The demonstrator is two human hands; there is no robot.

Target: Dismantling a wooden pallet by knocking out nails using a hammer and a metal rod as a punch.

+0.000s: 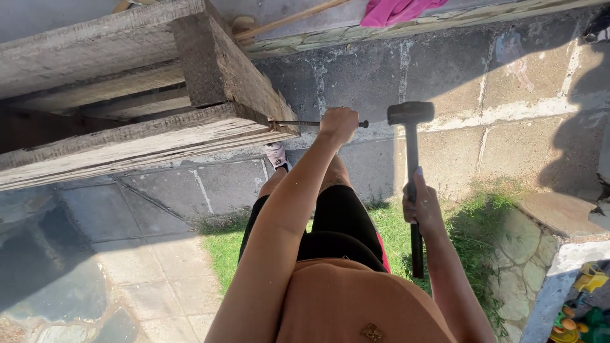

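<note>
Left hand [338, 124] clenched around thin dark metal chisel [298, 123], tip set against end of weathered wooden pallet [216, 63]. Right hand [422, 204] grips black handle of sledgehammer [411, 113], dark blocky head raised just right of chisel's blunt end, not touching. Pallet boards grey, cracked, rough. Behind: grey block wall [508, 82], part sunlit. Below: grass strip [222, 248], stone paving [146, 279]. Open air between hammer head and wall.

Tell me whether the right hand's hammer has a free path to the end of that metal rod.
Probably yes: the hammer in the right hand hangs beside the rod, whose end pokes past the left hand, with nothing between.
</note>
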